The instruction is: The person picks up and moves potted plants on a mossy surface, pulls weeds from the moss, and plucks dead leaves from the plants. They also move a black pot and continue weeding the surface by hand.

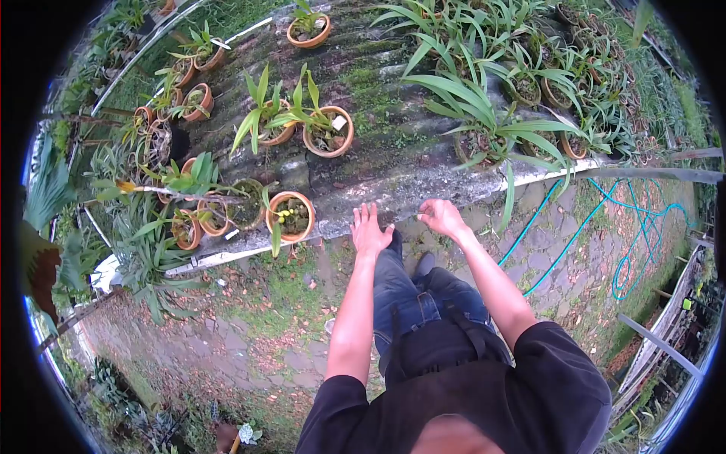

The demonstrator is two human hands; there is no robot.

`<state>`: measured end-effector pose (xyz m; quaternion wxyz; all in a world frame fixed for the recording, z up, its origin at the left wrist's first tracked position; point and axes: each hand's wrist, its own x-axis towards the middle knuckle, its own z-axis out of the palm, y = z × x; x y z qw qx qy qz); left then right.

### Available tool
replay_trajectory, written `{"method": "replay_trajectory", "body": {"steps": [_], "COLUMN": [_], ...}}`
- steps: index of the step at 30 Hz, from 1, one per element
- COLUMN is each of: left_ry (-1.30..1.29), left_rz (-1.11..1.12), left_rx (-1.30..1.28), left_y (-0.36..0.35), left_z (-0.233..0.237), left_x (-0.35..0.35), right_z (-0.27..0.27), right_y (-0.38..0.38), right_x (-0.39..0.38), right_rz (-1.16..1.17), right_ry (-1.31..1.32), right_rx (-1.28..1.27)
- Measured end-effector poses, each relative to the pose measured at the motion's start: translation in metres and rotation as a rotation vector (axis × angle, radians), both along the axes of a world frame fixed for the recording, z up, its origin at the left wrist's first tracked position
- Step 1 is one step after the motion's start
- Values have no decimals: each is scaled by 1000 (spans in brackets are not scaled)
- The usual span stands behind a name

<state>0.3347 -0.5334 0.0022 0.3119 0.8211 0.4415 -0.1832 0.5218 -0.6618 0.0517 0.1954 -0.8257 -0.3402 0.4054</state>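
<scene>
My left hand (370, 230) is at the near edge of a mossy corrugated bench (355, 185), its fingers spread and pointing away from me. It appears to rest on the edge and holds nothing. To its right, my right hand (443, 219) hovers by the same edge with fingers curled in and tips together; anything between them is too small to make out. Left of my left hand stands a terracotta pot (290, 217) with small yellow-green shoots. Farther back is a potted plant (328, 132) with a white tag, beside another leafy potted plant (265, 121).
Long-leaved plants (484, 125) crowd the bench's right side, and several small pots (198, 102) line its left. A teal hose (546, 276) loops over the stone paving (541, 261) at right. A metal bar (662, 346) juts in at lower right.
</scene>
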Motion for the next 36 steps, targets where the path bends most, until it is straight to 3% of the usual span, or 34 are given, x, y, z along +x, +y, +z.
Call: {"method": "replay_trajectory", "body": {"steps": [8, 10, 15, 22, 30, 36], "left_ry": [-27, -16, -13, -35, -10, -3], "left_rz": [61, 96, 243, 180, 294, 283], "left_rx": [-349, -436, -635, -595, -623, -631], "left_y": [41, 51, 71, 60, 54, 52], "left_z": [5, 16, 22, 11, 5, 0], "left_x": [-1, 0, 0, 3, 14, 14], "right_z": [-80, -75, -67, -79, -87, -52], "right_y": [128, 172, 250, 265, 255, 264], "right_x": [0, 3, 4, -3, -48, -52], "right_rz": [-231, -392, -523, -578, -459, -341], "right_ry": [156, 435, 679, 760, 780, 704], "right_rx": [197, 219, 252, 412, 285, 190]}}
